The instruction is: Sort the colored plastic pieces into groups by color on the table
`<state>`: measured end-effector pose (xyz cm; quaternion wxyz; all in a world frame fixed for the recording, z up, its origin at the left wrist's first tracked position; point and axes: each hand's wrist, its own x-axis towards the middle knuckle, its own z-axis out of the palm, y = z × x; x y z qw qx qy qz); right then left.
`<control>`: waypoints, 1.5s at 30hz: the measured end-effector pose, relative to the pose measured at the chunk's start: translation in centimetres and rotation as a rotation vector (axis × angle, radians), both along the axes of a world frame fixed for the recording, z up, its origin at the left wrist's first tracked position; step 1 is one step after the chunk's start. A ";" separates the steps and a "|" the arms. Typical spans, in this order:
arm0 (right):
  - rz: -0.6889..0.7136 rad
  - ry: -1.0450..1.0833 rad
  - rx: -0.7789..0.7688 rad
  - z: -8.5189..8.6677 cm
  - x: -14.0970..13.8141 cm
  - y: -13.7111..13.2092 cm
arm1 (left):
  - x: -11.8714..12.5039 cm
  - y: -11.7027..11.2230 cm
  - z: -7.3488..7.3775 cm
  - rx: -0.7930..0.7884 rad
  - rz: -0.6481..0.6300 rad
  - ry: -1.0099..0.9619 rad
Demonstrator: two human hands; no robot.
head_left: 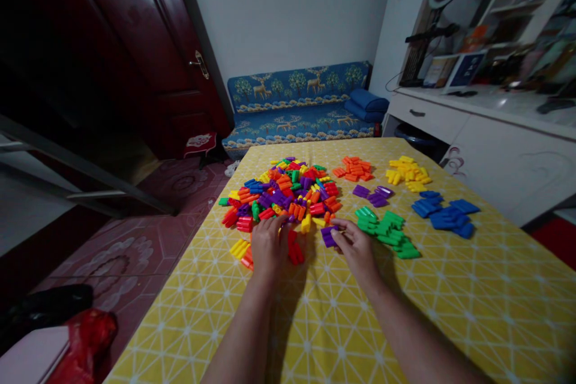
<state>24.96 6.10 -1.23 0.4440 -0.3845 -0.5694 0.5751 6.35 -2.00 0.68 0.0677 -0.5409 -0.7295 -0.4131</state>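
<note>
Between the thumb and fingers of my right hand (355,246) is a purple plastic building block (329,236), held just over the table. My left hand (269,246) reaches to the near edge of a large mixed pile of coloured blocks (279,192); its fingers curl downward, and what they may grip is hidden. Red blocks (295,249) lie right beside that hand, with yellow blocks (240,248) on its other side. Close to my right hand is a group of green blocks (389,231), and a small group of purple blocks (373,195) lies beyond it.
Orange blocks (353,168), yellow blocks (408,173) and blue blocks (445,213) form separate groups on the right half of the yellow patterned tablecloth (342,324). A blue sofa (297,102) stands behind the table, a white cabinet (504,150) to the right.
</note>
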 end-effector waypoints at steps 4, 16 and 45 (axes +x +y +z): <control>0.153 0.019 0.032 0.8 -0.5 -1.0 | 1.1 -0.1 0.0 0.058 -0.229 -0.275; 0.294 0.001 0.023 0.1 -1.3 -1.8 | 2.8 0.0 0.2 -0.013 -0.346 -0.199; -0.154 -1.237 0.860 1.4 5.0 6.4 | 1.4 0.8 -1.4 -0.092 -0.183 0.037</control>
